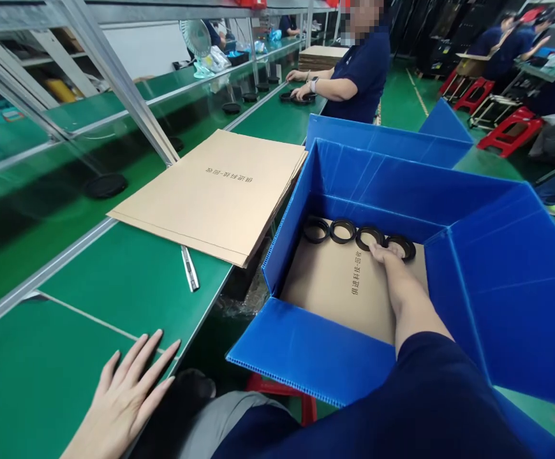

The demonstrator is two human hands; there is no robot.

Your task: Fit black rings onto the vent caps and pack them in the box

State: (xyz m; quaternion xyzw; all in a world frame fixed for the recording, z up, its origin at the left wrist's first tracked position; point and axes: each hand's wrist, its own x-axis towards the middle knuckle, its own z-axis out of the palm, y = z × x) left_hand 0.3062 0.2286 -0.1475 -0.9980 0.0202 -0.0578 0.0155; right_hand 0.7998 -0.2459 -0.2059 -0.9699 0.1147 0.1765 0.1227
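My left hand (pixel 127 389) lies flat near the edge of the green workbench (pixel 90 280), fingers spread, holding nothing. Inside the open blue corrugated plastic box (pixel 377 172), my right hand (pixel 386 251) is closed on the rightmost black ring (pixel 407 246), its fingers partly hidden. That ring is in a row with several others along the far side, among them a middle black ring (pixel 342 231) and a leftmost black ring (pixel 316 231). Under them lies a printed cardboard sheet (pixel 330 280) that covers the box's bottom.
A stack of cardboard sheets (pixel 210 191) overhangs the bench edge beside the box. A utility knife (pixel 190 269) sticks out from under it. Metal posts (pixel 119 76) rise from the bench. A co-worker (pixel 361 70) handles black parts farther along. Red stools (pixel 510 131) stand at the right.
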